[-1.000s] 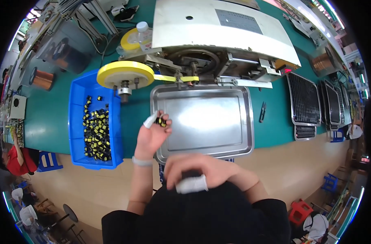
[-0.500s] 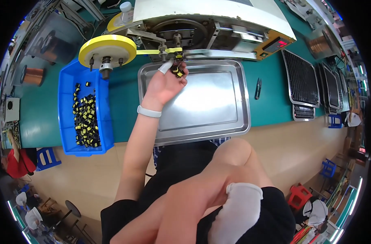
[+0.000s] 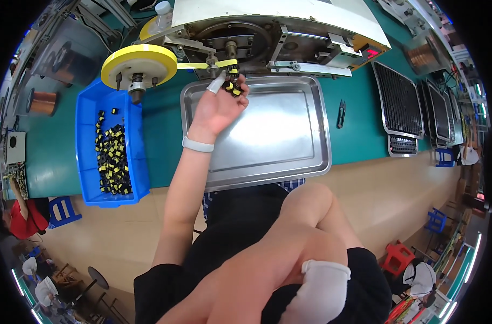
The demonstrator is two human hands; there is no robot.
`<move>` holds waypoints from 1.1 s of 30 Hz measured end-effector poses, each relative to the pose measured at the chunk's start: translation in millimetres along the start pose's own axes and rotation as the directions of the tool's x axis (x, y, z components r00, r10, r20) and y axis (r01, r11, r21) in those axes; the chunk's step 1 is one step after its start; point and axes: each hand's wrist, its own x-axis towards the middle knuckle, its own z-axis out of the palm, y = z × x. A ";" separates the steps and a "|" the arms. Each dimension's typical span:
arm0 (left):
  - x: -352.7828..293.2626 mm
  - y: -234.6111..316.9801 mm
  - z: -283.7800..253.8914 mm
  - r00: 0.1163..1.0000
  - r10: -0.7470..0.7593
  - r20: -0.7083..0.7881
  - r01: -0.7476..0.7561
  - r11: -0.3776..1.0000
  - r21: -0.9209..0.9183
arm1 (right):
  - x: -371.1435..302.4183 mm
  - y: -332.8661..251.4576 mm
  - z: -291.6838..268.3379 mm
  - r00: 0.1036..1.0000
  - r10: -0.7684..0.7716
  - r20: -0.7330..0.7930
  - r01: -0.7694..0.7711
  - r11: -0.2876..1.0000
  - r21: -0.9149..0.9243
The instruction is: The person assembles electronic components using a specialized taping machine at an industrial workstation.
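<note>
My left hand (image 3: 220, 110), palm up with curled fingers, is closed on a few small black bobbins (image 3: 233, 89) banded in yellow. A white finger cot covers its thumb. Just above the fingertips, another such bobbin (image 3: 233, 70) sits at the taping machine (image 3: 289, 24), where yellow tape (image 3: 194, 66) runs in from a large roll (image 3: 139, 60). Close to the camera is my raised right hand (image 3: 262, 270), its cot-covered thumb spread from the other fingers. Those fingertips lie outside the picture, and I see nothing held.
Under my left hand lies a steel tray (image 3: 273, 171). To the left a blue bin (image 3: 85, 156) contains many black and yellow bobbins. Thread snips (image 3: 341, 114) lie right of the tray, with black racks (image 3: 399, 102) farther right. Copper wire spools (image 3: 42, 102) stand at the left.
The machine's metal bar has slid right, away from the bobbin at the tape. My left hand stays nearly in place with its bobbins. My right hand has shifted slightly, its thumb lower.
</note>
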 end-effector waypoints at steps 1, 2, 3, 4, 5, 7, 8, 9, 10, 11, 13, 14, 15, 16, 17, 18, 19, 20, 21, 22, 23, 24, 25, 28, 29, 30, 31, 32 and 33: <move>-1.0 0.2 1.5 1.000 0.015 0.000 -0.015 1.000 -0.010 | -3.0 4.5 9.7 1.000 0.008 -0.015 -0.008 1.000 -0.014; -2.1 0.3 2.3 1.000 0.031 0.000 -0.031 0.999 -0.020 | -6.6 -5.5 1.2 0.999 0.016 -0.029 -0.017 0.999 -0.027; -2.9 -0.2 2.6 0.999 0.035 -0.002 -0.035 0.999 -0.022 | -6.3 -3.4 1.5 0.999 0.024 -0.044 -0.026 0.999 -0.040; -0.9 -1.8 4.2 0.999 0.032 0.002 -0.032 0.999 -0.019 | -9.2 -1.3 8.7 0.998 0.025 -0.061 -0.029 0.998 -0.058; 0.9 -3.3 5.2 1.000 0.029 0.006 -0.029 0.999 -0.017 | -10.1 -2.3 9.7 0.997 0.025 -0.078 -0.031 0.997 -0.076; 3.8 -5.1 2.5 0.999 0.023 0.031 -0.023 1.000 -0.018 | -9.9 -2.0 9.7 0.994 0.033 -0.107 -0.045 0.993 -0.109; 4.0 -5.5 1.1 0.998 0.022 0.056 -0.021 1.000 -0.020 | -9.8 -10.8 0.7 0.992 0.040 -0.118 -0.054 0.991 -0.123; 2.7 -4.7 -0.6 0.998 0.026 0.057 -0.025 1.000 -0.019 | -10.6 -12.7 0.2 0.990 0.046 -0.130 -0.064 0.988 -0.137; 0.5 -4.3 -1.4 0.997 0.039 0.066 -0.038 0.999 -0.010 | -15.8 -15.0 3.3 0.988 0.047 -0.146 -0.070 0.986 -0.153; -1.7 -4.5 -2.2 0.996 0.052 0.075 -0.052 0.999 -0.002 | -21.1 -19.0 5.6 0.986 0.048 -0.162 -0.076 0.983 -0.168; -4.4 -5.7 -3.2 0.997 0.042 0.067 -0.042 0.999 -0.009 | -25.0 -17.4 9.3 0.980 0.048 -0.192 -0.086 0.976 -0.199; -5.4 -6.4 -3.3 0.998 0.035 0.059 -0.034 0.999 -0.016 | -28.0 -20.6 9.9 0.977 0.046 -0.207 -0.091 0.972 -0.215; -6.8 -7.8 -3.8 0.998 0.033 0.058 -0.032 0.999 -0.013 | -28.3 -22.5 8.6 0.974 0.044 -0.221 -0.096 0.969 -0.229; -8.6 -10.5 -3.3 0.998 0.023 0.055 -0.023 1.000 -0.002 | -31.2 -24.1 10.3 0.971 0.043 -0.235 -0.102 0.964 -0.245; -11.1 -13.5 -3.1 0.999 0.014 0.051 -0.014 1.000 0.010 | -34.4 -28.3 10.3 0.967 0.042 -0.250 -0.108 0.960 -0.259; -15.3 -16.0 -3.9 0.999 0.011 0.051 -0.011 1.000 0.012 | -36.2 -30.7 10.2 0.963 0.039 -0.265 -0.114 0.955 -0.274; -21.4 -17.7 -4.5 0.999 -0.004 0.051 0.005 1.000 -0.004 | -41.7 -36.5 11.6 0.960 0.038 -0.277 -0.121 0.949 -0.290; -30.3 -19.4 -4.2 0.999 -0.018 0.050 0.019 1.000 -0.021 | -44.8 -39.7 15.5 0.957 0.038 -0.289 -0.129 0.944 -0.305; -42.6 -19.8 -2.7 0.999 -0.017 0.052 0.018 1.000 -0.017 | -41.1 -41.3 8.6 0.953 0.036 -0.300 -0.136 0.938 -0.320; -62.6 -18.3 1.5 1.000 0.023 0.021 -0.024 0.999 0.028 | -41.4 -43.3 7.6 0.950 0.040 -0.309 -0.147 0.932 -0.331; -78.1 -17.8 6.6 0.999 0.050 -0.001 -0.050 0.996 0.073 | -42.5 -41.6 11.3 0.945 0.033 -0.325 -0.154 0.922 -0.354; -100.2 -11.6 9.5 0.994 0.111 -0.010 -0.108 0.985 0.137 | -39.0 -21.5 23.8 0.944 0.038 -0.329 -0.166 0.913 -0.372; -123.5 -4.7 13.1 0.985 0.170 -0.016 -0.163 0.966 0.202 | -48.1 -47.7 15.6 0.942 0.039 -0.332 -0.175 0.904 -0.389; -179.0 17.4 31.5 0.810 0.580 -0.083 -0.352 0.595 0.723 | -95.4 -57.6 -27.0 0.866 -0.228 -0.445 -0.339 0.386 -0.858; -197.2 29.5 29.4 0.700 0.713 -0.033 -0.310 0.344 0.886 | -117.3 -54.8 -40.5 0.691 -0.516 -0.506 -0.549 0.081 -0.832; -207.4 36.1 33.3 0.605 0.796 0.018 -0.108 0.060 0.992 | -144.6 -59.5 -53.3 0.567 -0.693 -0.445 -0.712 -0.141 -0.688; -217.5 44.5 34.9 0.504 0.857 0.107 0.143 -0.205 0.968 | -182.5 -61.8 -71.6 0.547 -0.767 -0.335 -0.825 -0.426 -0.372; -229.7 58.6 23.1 0.478 0.870 0.120 0.252 -0.267 0.930 | -215.1 -60.8 -83.2 0.459 -0.795 -0.396 -0.888 -0.414 -0.199; -237.1 64.3 14.3 0.460 0.878 0.136 0.248 -0.274 0.929 | -243.0 -58.8 -93.3 0.359 -0.824 -0.439 -0.920 -0.392 -0.017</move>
